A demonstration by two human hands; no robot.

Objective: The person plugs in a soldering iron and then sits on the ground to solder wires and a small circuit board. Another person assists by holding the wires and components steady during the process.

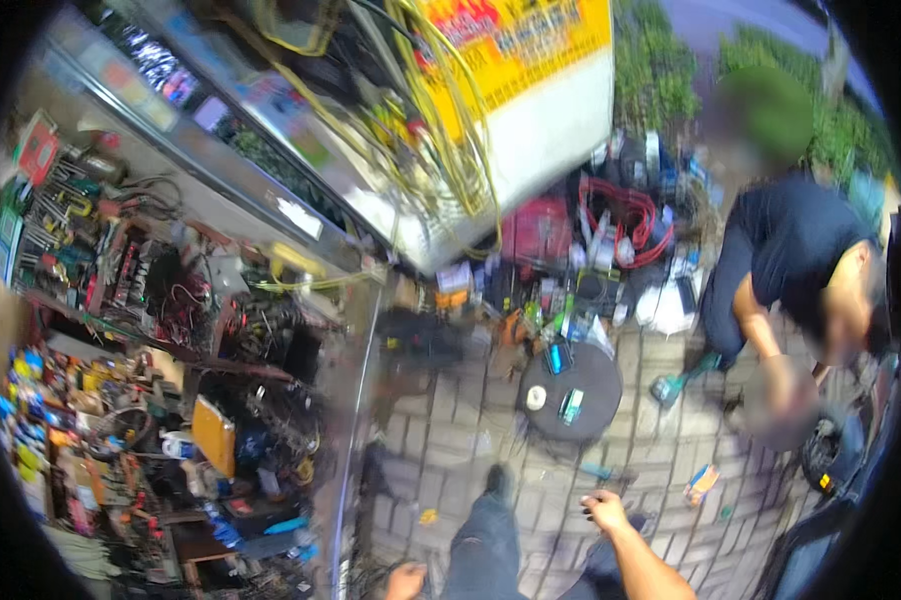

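Observation:
My right hand [607, 510] hangs over the paving with its fingers loosely bent and apart, and nothing shows in it. At the lower edge, my left hand [406, 581] is blurred and only partly in view, its fingers not clear. A round dark stool [591, 375] stands ahead, nearest to my right hand. On it lie a pale roll [537, 397], perhaps tape, a small greenish flat object [572, 405] and a blue cylinder [557, 358]. Neither hand touches these.
Shelves crowded with tools and parts [161, 290] fill the left side. A white cabinet [556, 130] with a yellow sign and hanging cables stands ahead, clutter [541, 300] at its foot. At right, a person in dark clothes [796, 240] bends down. An orange-and-white packet [703, 484] lies on the paving.

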